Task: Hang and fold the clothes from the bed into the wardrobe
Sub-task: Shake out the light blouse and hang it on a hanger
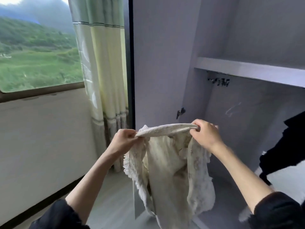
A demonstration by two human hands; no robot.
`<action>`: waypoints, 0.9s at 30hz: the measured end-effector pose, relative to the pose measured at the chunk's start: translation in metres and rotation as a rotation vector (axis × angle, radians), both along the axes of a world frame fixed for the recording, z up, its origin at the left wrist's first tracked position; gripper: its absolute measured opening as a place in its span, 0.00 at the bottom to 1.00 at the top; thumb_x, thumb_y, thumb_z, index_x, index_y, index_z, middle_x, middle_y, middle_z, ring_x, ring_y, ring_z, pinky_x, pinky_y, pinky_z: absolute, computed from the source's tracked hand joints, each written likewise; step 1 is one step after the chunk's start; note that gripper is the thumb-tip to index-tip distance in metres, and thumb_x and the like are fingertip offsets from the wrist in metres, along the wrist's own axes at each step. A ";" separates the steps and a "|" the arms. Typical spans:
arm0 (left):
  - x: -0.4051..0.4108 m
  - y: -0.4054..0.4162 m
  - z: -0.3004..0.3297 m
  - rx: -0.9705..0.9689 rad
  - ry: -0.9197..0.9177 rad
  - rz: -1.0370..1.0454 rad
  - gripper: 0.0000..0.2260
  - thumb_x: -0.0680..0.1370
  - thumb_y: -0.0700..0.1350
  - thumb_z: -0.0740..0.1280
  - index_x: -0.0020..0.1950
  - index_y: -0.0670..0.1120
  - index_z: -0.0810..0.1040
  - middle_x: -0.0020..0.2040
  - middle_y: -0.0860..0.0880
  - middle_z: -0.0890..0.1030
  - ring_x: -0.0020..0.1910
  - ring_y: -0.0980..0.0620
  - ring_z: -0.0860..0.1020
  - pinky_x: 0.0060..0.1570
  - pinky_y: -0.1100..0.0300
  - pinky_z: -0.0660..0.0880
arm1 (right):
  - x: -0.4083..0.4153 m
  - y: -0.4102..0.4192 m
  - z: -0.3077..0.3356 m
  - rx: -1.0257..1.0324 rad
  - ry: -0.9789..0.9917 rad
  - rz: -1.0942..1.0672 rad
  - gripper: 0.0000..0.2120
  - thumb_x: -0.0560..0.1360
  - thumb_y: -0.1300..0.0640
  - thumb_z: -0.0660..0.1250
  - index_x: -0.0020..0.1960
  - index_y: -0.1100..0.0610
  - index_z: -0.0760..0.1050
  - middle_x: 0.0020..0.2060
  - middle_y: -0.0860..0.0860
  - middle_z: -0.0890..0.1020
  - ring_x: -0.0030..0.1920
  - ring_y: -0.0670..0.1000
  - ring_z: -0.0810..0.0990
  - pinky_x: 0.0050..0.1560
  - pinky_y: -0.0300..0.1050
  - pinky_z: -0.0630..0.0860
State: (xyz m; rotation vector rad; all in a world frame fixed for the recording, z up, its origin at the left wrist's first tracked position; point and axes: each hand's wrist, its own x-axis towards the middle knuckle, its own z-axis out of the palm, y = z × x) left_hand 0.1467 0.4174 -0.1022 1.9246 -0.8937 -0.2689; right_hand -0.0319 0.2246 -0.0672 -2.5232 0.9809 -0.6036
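Cream lace garment (171, 164) stretched by its top edge, left hand (123, 140) and right hand (205, 135) each with a closed grip on it, before the open wardrobe (250, 71). One black garment (283, 146) hangs inside already; this one's neither hung nor folded yet.

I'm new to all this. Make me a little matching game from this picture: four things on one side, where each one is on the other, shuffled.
Things:
1. cream lace garment
2. curtain
3. shelf
4. black garment

Places:
A. inside the wardrobe, upper right
B. held stretched between both hands
C. beside the window
D. at the picture's right edge

Pairs: 1-B, 2-C, 3-A, 4-D
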 end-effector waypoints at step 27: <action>-0.024 -0.014 -0.048 0.183 -0.304 0.024 0.18 0.71 0.54 0.72 0.56 0.51 0.70 0.50 0.54 0.73 0.49 0.52 0.75 0.55 0.53 0.69 | 0.010 0.048 -0.035 0.349 -0.377 0.223 0.06 0.73 0.61 0.68 0.38 0.55 0.80 0.36 0.52 0.83 0.38 0.46 0.78 0.44 0.44 0.74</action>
